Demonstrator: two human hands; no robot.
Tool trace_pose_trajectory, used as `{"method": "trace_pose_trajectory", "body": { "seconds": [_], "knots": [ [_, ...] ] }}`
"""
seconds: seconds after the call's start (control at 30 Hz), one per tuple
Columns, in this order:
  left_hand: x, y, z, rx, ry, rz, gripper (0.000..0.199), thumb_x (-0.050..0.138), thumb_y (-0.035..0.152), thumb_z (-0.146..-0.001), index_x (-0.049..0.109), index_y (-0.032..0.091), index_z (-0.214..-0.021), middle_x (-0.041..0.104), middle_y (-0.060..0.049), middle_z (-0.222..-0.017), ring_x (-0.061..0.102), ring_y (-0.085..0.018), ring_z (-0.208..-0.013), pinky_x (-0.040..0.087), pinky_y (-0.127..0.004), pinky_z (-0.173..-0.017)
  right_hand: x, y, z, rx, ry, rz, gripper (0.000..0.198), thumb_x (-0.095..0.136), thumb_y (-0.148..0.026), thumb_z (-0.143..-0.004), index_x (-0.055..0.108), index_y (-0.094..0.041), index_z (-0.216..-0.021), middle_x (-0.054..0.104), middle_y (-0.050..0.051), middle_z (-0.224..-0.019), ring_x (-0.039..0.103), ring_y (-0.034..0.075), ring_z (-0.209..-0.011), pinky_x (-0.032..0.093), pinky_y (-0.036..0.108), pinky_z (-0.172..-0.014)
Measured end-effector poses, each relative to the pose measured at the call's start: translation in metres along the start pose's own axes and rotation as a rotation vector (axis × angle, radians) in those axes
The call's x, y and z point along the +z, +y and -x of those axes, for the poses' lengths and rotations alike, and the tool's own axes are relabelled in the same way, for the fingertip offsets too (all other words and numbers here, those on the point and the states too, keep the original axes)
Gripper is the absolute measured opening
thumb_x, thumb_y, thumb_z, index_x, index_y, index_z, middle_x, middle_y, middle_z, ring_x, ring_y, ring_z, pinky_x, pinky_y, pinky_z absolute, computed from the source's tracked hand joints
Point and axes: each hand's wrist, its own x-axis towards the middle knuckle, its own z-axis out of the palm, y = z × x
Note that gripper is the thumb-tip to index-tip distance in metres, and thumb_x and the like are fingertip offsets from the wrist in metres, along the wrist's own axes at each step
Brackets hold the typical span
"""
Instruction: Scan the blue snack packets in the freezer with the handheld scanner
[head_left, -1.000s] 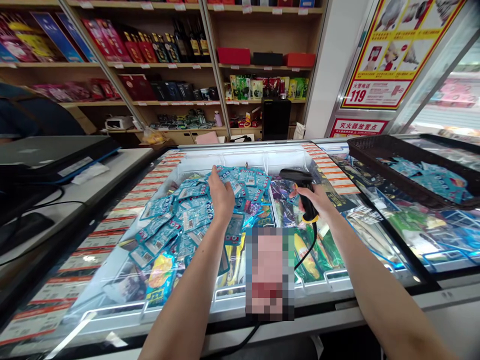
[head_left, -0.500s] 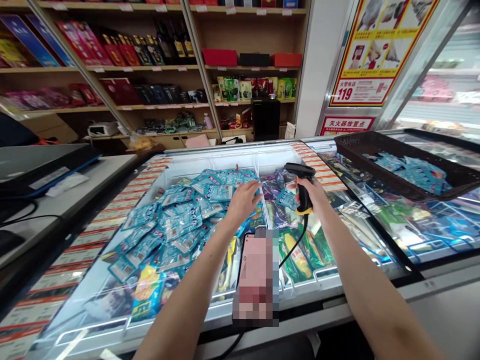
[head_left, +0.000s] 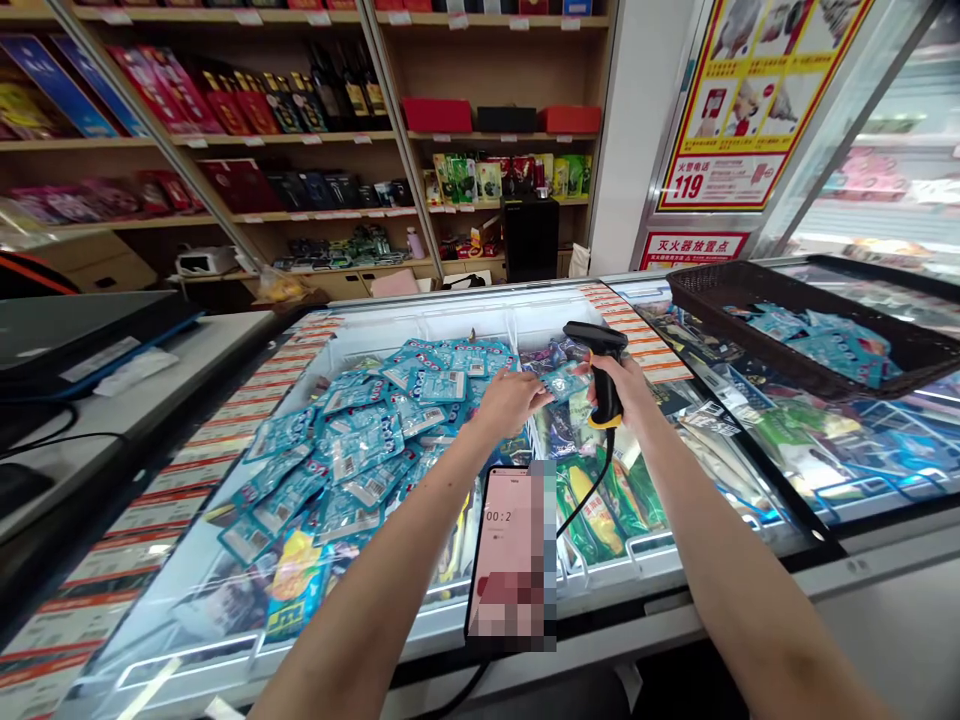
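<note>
My right hand [head_left: 626, 390] is wrapped around the grip of a black and yellow barcode scanner [head_left: 596, 340], held over the right side of an open chest freezer. Between my hands is a shiny blue packet [head_left: 565, 382]. The fingers of my left hand [head_left: 512, 402] pinch its left end; its right end reaches the fingers of my right hand beside the scanner, and I cannot tell whether they hold it too. A large heap of similar blue packets [head_left: 367, 440] lies in the freezer to the left of my left hand.
A phone [head_left: 501, 560], partly pixelated, stands at the freezer's front edge. The scanner's cable [head_left: 589, 495] passes beside it. A dark basket [head_left: 705, 310] with several blue packets sits at the right. Corn packs [head_left: 600, 510] lie below my right hand. Stocked shelves [head_left: 300, 140] stand behind.
My left hand has moved right, away from the heap, and closed on the left end of the packet near the scanner. That packet has risen slightly and lies between both hands.
</note>
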Motion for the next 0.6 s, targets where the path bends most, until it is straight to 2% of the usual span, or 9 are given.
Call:
{"method": "trace_pose_trajectory", "body": {
  "seconds": [0.07,0.17,0.27,0.33,0.43,0.53,0.6],
  "knots": [
    [0.000,-0.001,0.005,-0.082,0.043,-0.015,0.042,0.040,0.054,-0.090,0.065,0.021,-0.100,0.065,-0.008,-0.102,0.059,-0.024,-0.099,0.037,-0.042,-0.097,0.002,0.000,0.002,-0.011,0.004,0.027,0.036,0.061,-0.048,-0.072,0.059,-0.019,-0.094,0.070,0.008,-0.091,0.055,0.013,-0.044,0.044,0.027,-0.039],
    [0.004,0.005,0.003,-0.184,0.129,-0.012,0.058,0.048,0.065,-0.081,0.057,0.021,-0.118,0.060,-0.012,-0.114,0.055,-0.028,-0.106,0.041,-0.040,-0.089,0.003,0.000,0.004,-0.024,0.002,0.034,0.036,0.060,-0.049,-0.073,0.058,-0.019,-0.093,0.070,0.008,-0.090,0.055,0.012,-0.044,0.044,0.027,-0.040],
    [0.009,0.014,-0.005,-0.205,0.146,-0.022,0.068,0.052,0.066,-0.076,0.051,0.022,-0.128,0.057,-0.013,-0.117,0.051,-0.030,-0.109,0.042,-0.040,-0.088,0.003,-0.002,0.005,-0.024,-0.011,0.022,0.036,0.060,-0.048,-0.072,0.058,-0.019,-0.092,0.069,0.007,-0.090,0.055,0.012,-0.044,0.045,0.027,-0.040],
    [0.010,0.014,-0.008,-0.167,0.104,-0.041,0.059,0.053,0.060,-0.080,0.052,0.026,-0.127,0.057,-0.012,-0.117,0.051,-0.030,-0.110,0.042,-0.041,-0.088,0.004,-0.003,0.005,-0.023,-0.024,0.018,0.035,0.061,-0.048,-0.073,0.058,-0.019,-0.092,0.069,0.007,-0.090,0.055,0.011,-0.044,0.044,0.026,-0.040],
    [0.007,0.003,-0.002,-0.115,0.020,-0.079,0.038,0.050,0.039,-0.088,0.057,0.030,-0.124,0.058,-0.009,-0.117,0.051,-0.028,-0.110,0.043,-0.040,-0.087,0.005,-0.005,0.005,-0.007,-0.038,0.031,0.036,0.062,-0.048,-0.072,0.058,-0.019,-0.094,0.069,0.007,-0.090,0.055,0.012,-0.044,0.043,0.026,-0.038],
    [0.002,-0.014,0.016,-0.152,0.002,-0.110,0.042,0.050,0.022,-0.086,0.057,0.032,-0.126,0.055,-0.009,-0.124,0.051,-0.027,-0.113,0.044,-0.039,-0.088,0.008,-0.005,0.005,-0.001,-0.048,0.034,0.037,0.062,-0.048,-0.071,0.058,-0.019,-0.095,0.070,0.007,-0.090,0.055,0.011,-0.043,0.042,0.025,-0.037],
    [0.000,-0.023,0.028,-0.189,0.043,-0.089,0.039,0.048,0.021,-0.086,0.061,0.030,-0.122,0.054,-0.010,-0.126,0.052,-0.027,-0.112,0.044,-0.040,-0.090,0.010,-0.003,0.006,0.003,-0.060,0.029,0.037,0.062,-0.047,-0.071,0.058,-0.019,-0.094,0.070,0.007,-0.089,0.055,0.011,-0.043,0.042,0.025,-0.037]
  ]
}}
